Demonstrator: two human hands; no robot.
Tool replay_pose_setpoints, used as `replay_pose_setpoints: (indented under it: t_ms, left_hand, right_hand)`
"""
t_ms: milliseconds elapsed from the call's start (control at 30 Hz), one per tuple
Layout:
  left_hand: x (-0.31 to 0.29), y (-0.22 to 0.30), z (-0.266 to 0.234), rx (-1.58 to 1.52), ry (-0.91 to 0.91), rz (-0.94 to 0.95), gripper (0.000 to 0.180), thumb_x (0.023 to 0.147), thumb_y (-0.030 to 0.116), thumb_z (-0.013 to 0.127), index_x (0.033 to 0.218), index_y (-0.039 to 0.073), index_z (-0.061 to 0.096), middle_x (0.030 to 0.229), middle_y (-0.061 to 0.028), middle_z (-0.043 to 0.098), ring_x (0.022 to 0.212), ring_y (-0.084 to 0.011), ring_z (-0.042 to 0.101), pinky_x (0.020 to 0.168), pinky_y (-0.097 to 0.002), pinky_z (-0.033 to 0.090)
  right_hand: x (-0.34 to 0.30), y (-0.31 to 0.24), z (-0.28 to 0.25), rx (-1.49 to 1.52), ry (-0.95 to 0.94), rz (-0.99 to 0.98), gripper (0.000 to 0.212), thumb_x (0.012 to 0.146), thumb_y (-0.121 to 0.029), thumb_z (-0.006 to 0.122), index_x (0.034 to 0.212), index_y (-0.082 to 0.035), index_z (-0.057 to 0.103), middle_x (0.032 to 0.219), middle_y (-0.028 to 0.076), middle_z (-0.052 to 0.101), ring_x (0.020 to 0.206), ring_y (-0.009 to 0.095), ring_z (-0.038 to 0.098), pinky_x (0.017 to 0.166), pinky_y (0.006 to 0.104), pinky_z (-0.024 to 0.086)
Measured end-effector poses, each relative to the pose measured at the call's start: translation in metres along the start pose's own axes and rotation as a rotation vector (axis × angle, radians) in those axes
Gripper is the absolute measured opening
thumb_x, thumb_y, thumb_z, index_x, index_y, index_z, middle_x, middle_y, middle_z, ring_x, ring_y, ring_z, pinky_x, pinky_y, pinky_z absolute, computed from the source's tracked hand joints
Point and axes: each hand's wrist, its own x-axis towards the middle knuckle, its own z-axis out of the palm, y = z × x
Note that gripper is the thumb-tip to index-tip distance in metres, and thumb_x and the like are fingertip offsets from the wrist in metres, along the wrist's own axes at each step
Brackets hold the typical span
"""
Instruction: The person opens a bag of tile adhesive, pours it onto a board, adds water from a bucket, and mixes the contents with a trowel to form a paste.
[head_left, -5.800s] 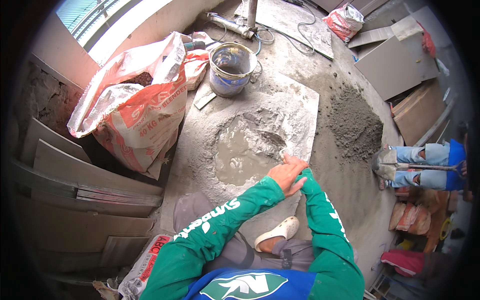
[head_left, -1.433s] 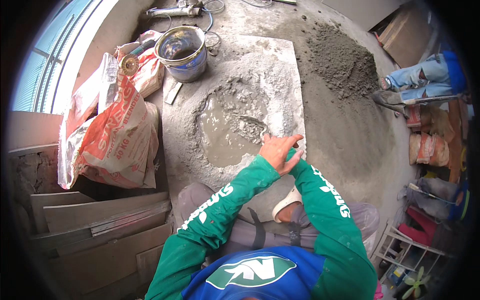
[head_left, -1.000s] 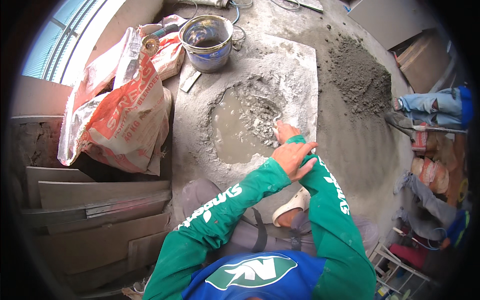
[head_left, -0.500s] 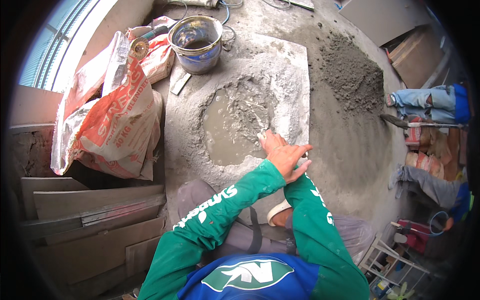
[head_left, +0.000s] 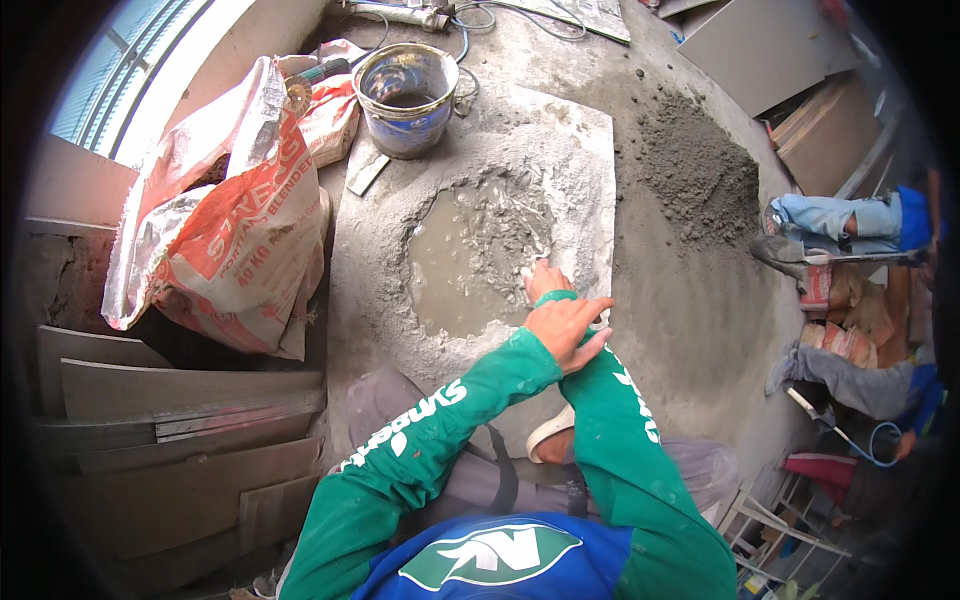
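Nearest, just off the puddle's near right edge, left hand [head_left: 568, 330] lies fingers spread over the right wrist, no tool in it; right hand [head_left: 543, 280], at that edge, is curled, can't tell on what. Versus half a second ago, lumps in the puddle [head_left: 445, 260] look flatter and smooth grey liquid shows wider, so the mix is probably getting more even. Puddle sits ahead-left of both hands, sand pile [head_left: 700, 165] well right of it, bucket [head_left: 403, 138] beyond.

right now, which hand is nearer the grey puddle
Right. The right hand is at the edge of the grey puddle; the left hand lies farther back, across the right sleeve.
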Motion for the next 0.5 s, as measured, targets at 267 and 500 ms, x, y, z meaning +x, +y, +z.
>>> replay_pose_setpoints:
  t_ms: [267, 500]
  left_hand:
    - [0.0, -0.004, -0.012, -0.018, 0.012, -0.025, 0.039, 0.09, 0.023, 0.067, 0.124, 0.009, 0.056, 0.096, -0.0103, 0.068, 0.088, -0.0316, 0.067, 0.076, -0.0423, 0.052]
    - [-0.006, 0.001, 0.0, -0.06, -0.021, -0.016, 0.039, 0.089, 0.025, 0.067, 0.124, 0.01, 0.057, 0.093, -0.0112, 0.067, 0.089, -0.0343, 0.064, 0.08, -0.044, 0.05]
  right_hand:
    - [0.027, 0.033, -0.041, -0.134, 0.105, -0.046, 0.041, 0.092, -0.034, 0.06, 0.115, 0.0, 0.056, 0.095, 0.024, 0.071, 0.091, 0.043, 0.069, 0.08, 0.054, 0.053]
    - [0.021, 0.019, 0.007, -0.056, 0.052, 0.078, 0.035, 0.093, -0.033, 0.058, 0.109, -0.002, 0.057, 0.098, 0.027, 0.069, 0.099, 0.045, 0.066, 0.082, 0.0549, 0.052]
